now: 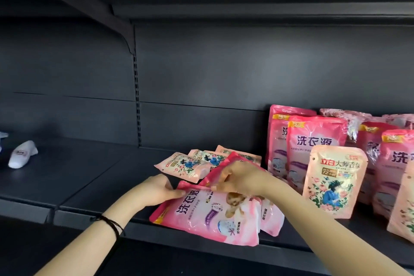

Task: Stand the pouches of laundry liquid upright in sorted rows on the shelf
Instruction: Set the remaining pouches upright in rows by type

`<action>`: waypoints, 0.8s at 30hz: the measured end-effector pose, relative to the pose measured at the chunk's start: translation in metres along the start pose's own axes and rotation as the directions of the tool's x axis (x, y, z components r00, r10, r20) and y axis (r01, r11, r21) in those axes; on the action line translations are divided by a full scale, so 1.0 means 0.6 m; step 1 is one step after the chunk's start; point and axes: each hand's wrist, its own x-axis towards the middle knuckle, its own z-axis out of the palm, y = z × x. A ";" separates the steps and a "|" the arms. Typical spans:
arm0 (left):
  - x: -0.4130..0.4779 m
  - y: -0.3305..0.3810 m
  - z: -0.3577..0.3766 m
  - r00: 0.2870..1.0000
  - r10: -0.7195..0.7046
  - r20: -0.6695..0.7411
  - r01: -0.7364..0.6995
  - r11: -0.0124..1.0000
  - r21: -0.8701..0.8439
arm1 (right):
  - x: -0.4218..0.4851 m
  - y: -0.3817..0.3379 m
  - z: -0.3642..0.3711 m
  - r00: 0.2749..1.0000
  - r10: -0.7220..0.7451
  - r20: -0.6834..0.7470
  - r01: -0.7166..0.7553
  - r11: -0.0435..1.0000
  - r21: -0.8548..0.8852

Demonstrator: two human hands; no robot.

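A big pink pouch (208,215) lies flat at the front of the dark shelf (94,177), on top of other pink ones. My left hand (156,188) pinches its top left corner. My right hand (242,178) grips the upper edge of a darker pink pouch (218,171) lifted just behind it. Several small peach floral pouches (183,167) lie flat further back. On the right, large pink pouches (313,143) stand upright in rows, with a small peach pouch (333,180) upright in front of them.
A white bottle (22,157) lies on its side at the far left of the shelf. A slotted upright (137,96) divides the back panel. More pouches (398,159) stand at the right edge. A shelf bracket (107,11) overhangs above.
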 end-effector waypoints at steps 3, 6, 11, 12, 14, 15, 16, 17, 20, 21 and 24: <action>0.010 -0.004 0.005 1.000 -0.019 -0.024 0.014 0.982 -0.187 | 0.020 -0.007 0.003 0.999 0.023 0.040 -0.024 1.000 0.018; 0.017 -0.002 0.004 1.000 -0.005 -0.010 0.001 0.951 -0.308 | 0.035 -0.014 0.008 0.998 0.021 0.054 -0.024 0.998 0.060; 0.031 0.011 0.008 0.998 0.008 -0.069 -0.046 0.827 -0.560 | 0.073 -0.011 0.026 0.997 0.042 0.066 -0.051 0.987 0.153; 0.033 0.016 0.006 0.995 0.025 -0.093 -0.076 0.793 -0.605 | 0.078 -0.013 0.027 0.996 0.054 0.068 -0.065 0.984 0.166; 0.038 0.030 -0.003 0.986 0.097 -0.138 -0.164 0.744 -0.648 | 0.084 -0.012 0.025 0.995 0.072 0.075 -0.087 0.973 0.212; 0.039 0.040 -0.010 0.976 0.138 -0.168 -0.214 0.735 -0.643 | 0.084 -0.012 0.021 0.994 0.082 0.076 -0.100 0.958 0.267; 0.038 0.052 -0.018 0.965 0.172 -0.200 -0.260 0.737 -0.624 | 0.085 -0.009 0.017 0.992 0.098 0.081 -0.120 0.928 0.352; 0.038 0.063 -0.026 0.952 0.196 -0.234 -0.300 0.742 -0.600 | 0.085 -0.006 0.013 0.990 0.103 0.092 -0.134 0.878 0.459; 0.033 0.083 -0.043 0.897 0.270 -0.350 -0.427 0.733 -0.529 | 0.082 0.006 0.005 0.994 0.084 0.073 -0.110 0.669 0.735; 0.031 0.085 -0.046 0.878 0.287 -0.384 -0.461 0.722 -0.516 | 0.077 0.007 0.005 0.996 0.077 0.035 -0.075 0.622 0.780; 0.020 0.076 -0.047 0.856 0.259 -0.447 -0.483 0.710 -0.513 | 0.064 0.012 0.007 0.998 0.051 -0.043 0.009 0.529 0.848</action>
